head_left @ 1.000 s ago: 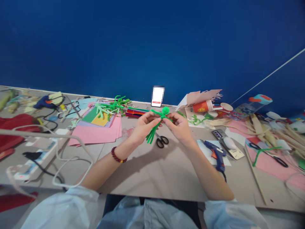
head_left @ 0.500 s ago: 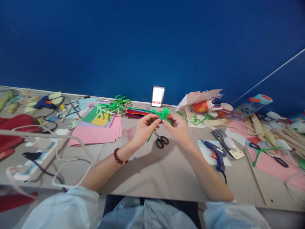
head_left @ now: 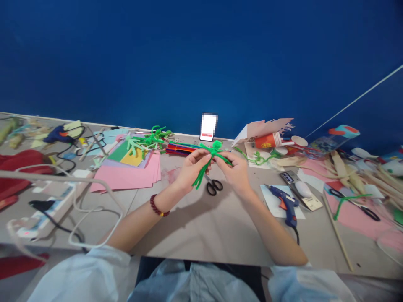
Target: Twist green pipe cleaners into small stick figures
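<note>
Your left hand [head_left: 192, 171] and your right hand [head_left: 229, 171] each pinch a green pipe-cleaner figure [head_left: 211, 156] between fingers and thumb, holding it above the counter [head_left: 201, 230] toward its far edge, its strands hanging toward black-handled scissors [head_left: 213, 187], with pink paper [head_left: 126, 178] to the left and a blue glue gun [head_left: 283, 202] to the right

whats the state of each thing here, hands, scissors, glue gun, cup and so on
left hand: pinching the green pipe cleaner figure below its head
right hand: gripping the figure's other side
black-handled scissors: lying flat on the table, blades together
blue hot glue gun: lying on its side on white paper
orange paper cup: lying on its side
phone: standing upright by the wall
</note>
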Motion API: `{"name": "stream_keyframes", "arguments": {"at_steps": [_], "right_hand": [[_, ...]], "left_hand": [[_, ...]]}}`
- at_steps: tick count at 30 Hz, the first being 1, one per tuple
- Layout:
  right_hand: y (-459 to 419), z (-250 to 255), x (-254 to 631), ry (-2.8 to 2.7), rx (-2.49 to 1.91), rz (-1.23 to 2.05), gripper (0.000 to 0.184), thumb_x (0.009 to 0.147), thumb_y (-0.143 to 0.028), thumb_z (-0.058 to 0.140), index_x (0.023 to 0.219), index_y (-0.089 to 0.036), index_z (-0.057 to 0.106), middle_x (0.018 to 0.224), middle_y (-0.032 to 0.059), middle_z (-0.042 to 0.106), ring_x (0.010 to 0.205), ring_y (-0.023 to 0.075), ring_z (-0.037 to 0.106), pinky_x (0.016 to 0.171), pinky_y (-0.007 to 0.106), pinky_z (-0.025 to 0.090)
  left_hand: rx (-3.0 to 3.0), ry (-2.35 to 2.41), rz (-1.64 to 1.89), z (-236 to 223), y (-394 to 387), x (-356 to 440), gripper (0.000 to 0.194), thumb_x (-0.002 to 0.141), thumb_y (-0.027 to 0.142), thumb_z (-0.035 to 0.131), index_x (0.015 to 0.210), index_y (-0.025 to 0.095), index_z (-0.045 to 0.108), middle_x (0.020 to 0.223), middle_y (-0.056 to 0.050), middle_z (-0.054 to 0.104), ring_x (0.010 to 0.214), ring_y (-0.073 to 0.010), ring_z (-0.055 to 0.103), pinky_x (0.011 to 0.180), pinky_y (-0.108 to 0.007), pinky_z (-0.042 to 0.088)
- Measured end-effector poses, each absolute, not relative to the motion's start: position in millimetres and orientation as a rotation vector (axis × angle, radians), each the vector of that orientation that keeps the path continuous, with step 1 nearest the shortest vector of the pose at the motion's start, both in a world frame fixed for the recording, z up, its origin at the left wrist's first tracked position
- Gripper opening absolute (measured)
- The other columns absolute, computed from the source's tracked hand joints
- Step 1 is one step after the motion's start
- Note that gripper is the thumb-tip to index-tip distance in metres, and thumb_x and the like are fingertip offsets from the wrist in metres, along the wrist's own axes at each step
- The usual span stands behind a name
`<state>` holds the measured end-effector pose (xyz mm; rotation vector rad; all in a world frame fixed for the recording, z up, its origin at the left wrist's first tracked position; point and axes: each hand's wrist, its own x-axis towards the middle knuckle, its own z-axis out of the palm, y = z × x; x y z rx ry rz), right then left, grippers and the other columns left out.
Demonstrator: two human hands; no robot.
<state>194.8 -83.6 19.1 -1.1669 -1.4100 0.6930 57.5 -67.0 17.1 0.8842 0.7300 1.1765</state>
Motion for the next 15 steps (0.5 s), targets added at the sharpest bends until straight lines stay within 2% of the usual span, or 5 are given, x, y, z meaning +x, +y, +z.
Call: {"name": "stream_keyframes", "arguments": {"at_steps": [8,15], "right_hand": [[-81.8,15.5,194.5,-1.380,-1.125,0.716,0.016,0.080,-0.034,0.062,0.080,-0.019,0.068,0.080,0.0022,0.071,0.076,0.0162,0.063,0.073,0.028,0.049],[-83.4,12.2,189.0,-1.362,-1.178,0.683,0.018,0.080,-0.037,0.061,0.078,-0.019,0.064,0.075,0.0008,0.067,0.068,0.0144,0.057,0.067,0.027,0.047]], "left_hand": [[0.858,0.740,1.207,17.6,-67.8,57.8,0.028,0.061,0.032,0.080,0.076,0.015,0.064,0.063,0.001,0.063,0.050,-0.0069,0.053,0.047,-0.020,0.042],[0.741,0.763,1.163,16.8,-67.8,56.5,0.029,0.061,0.030,0.081,0.080,0.015,0.065,0.065,0.001,0.064,0.056,-0.0089,0.058,0.051,-0.021,0.044]]}}
